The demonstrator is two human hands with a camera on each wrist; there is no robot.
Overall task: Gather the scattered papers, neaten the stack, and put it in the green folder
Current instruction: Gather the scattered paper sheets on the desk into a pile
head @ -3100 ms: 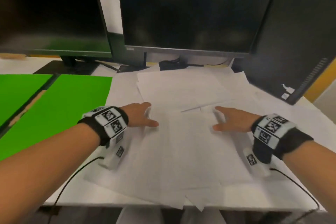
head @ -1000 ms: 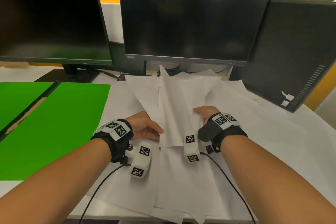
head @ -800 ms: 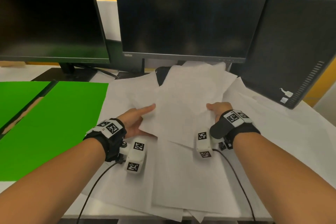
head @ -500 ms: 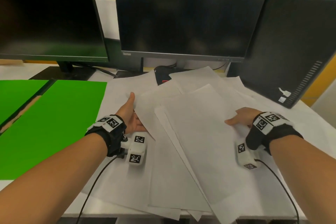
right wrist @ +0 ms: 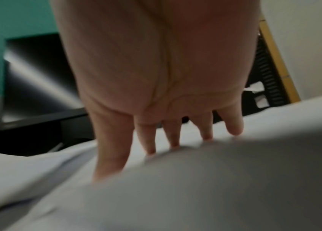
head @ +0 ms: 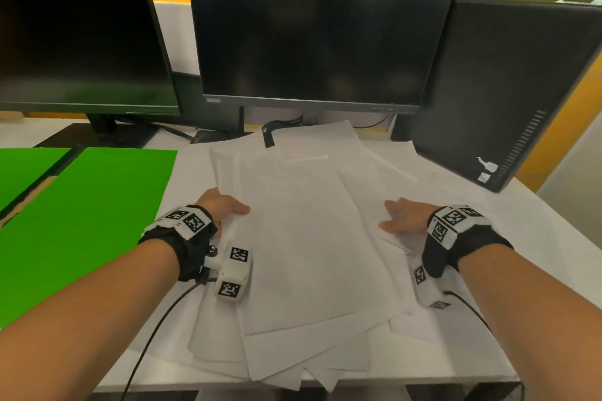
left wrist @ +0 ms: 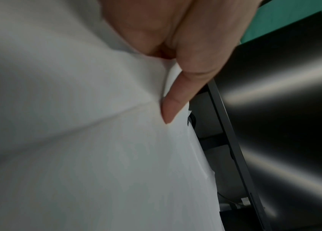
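Loose papers (head: 303,238) spread across centre frame, not yet squared. Left hand (head: 221,207) pinching the sheets' left edge, thumb on top (probably to lift them). Right hand (head: 405,218) flat, fingers (right wrist: 235,128) apart, pressing right edge. Green folder (head: 88,215) open at left.

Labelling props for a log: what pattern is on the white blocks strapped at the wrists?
Black-and-white square marker codes on the wrist blocks, clearest in the head view.
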